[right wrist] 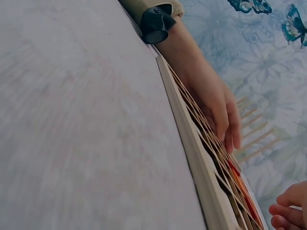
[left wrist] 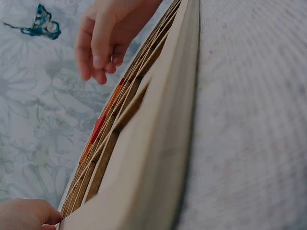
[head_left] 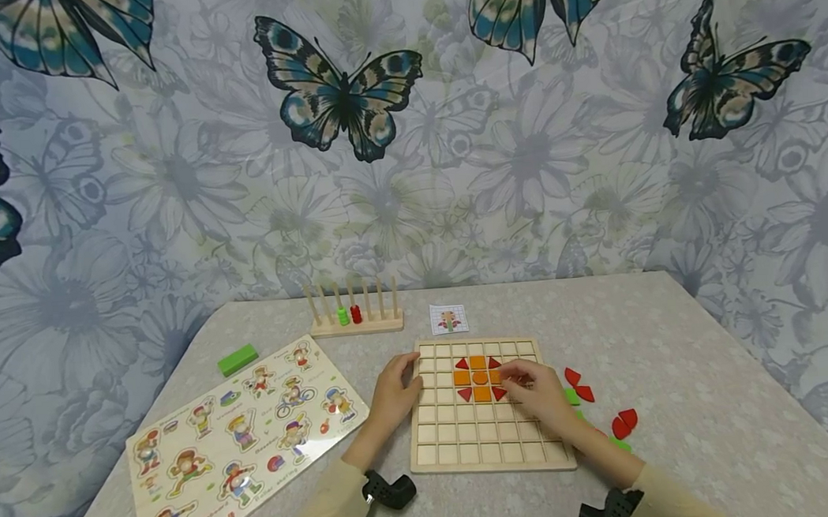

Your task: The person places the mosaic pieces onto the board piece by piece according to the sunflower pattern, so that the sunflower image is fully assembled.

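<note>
A wooden grid board (head_left: 492, 432) lies on the table. At its upper middle sit orange squares (head_left: 478, 362), an orange circle (head_left: 481, 378) and red triangles (head_left: 465, 395). My left hand (head_left: 394, 390) rests against the board's left edge, fingers and thumb touching the rim. Over the right side of the pattern is my right hand (head_left: 539, 393), fingertips beside the right orange square. In the left wrist view, the right hand (left wrist: 108, 38) hangs above the board with loosely bent fingers, and no piece shows between them.
Red pieces (head_left: 625, 423) and green pieces (head_left: 572, 396) lie right of the board, partly behind the right arm. A small pattern card (head_left: 448, 319) and a peg stand (head_left: 357, 324) with rings are behind it. At left are a picture puzzle (head_left: 254, 434) and a green block (head_left: 238, 360).
</note>
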A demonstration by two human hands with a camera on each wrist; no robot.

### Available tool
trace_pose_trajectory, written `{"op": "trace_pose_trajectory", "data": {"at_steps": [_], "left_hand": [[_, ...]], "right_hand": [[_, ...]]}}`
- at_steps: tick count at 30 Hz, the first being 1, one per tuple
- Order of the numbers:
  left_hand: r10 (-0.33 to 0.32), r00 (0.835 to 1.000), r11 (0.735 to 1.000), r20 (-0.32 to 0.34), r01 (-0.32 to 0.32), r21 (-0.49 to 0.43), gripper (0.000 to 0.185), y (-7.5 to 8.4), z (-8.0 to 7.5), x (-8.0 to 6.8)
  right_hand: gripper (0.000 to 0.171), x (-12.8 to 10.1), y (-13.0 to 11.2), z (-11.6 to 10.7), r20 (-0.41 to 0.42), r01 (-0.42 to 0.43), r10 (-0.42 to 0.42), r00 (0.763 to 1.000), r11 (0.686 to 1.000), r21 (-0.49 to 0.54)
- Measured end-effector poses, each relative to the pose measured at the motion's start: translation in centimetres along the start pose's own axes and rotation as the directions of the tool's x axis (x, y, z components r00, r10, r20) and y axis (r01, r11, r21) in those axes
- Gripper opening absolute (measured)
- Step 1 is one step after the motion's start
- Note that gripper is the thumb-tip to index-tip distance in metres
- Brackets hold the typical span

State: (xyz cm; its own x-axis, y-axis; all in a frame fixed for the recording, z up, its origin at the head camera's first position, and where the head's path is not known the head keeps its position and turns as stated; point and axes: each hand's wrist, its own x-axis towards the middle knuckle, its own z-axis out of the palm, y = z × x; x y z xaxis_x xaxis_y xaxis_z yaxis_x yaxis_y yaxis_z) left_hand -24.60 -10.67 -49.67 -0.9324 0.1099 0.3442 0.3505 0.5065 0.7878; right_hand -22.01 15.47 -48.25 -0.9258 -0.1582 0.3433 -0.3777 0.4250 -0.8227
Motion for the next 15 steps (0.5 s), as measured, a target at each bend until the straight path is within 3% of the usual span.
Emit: {"op": "trace_pose_trajectory", "data": {"at_steps": [15], "left_hand": [[0.007,1.000,1.000,-0.003,-0.007,-0.008,0.040,-0.1,0.0,0.0]], "right_hand": [[0.023,-2.5,2.3,-5.9,-0.101,-0.096,0.086,0.991,0.991,-0.098]]}}
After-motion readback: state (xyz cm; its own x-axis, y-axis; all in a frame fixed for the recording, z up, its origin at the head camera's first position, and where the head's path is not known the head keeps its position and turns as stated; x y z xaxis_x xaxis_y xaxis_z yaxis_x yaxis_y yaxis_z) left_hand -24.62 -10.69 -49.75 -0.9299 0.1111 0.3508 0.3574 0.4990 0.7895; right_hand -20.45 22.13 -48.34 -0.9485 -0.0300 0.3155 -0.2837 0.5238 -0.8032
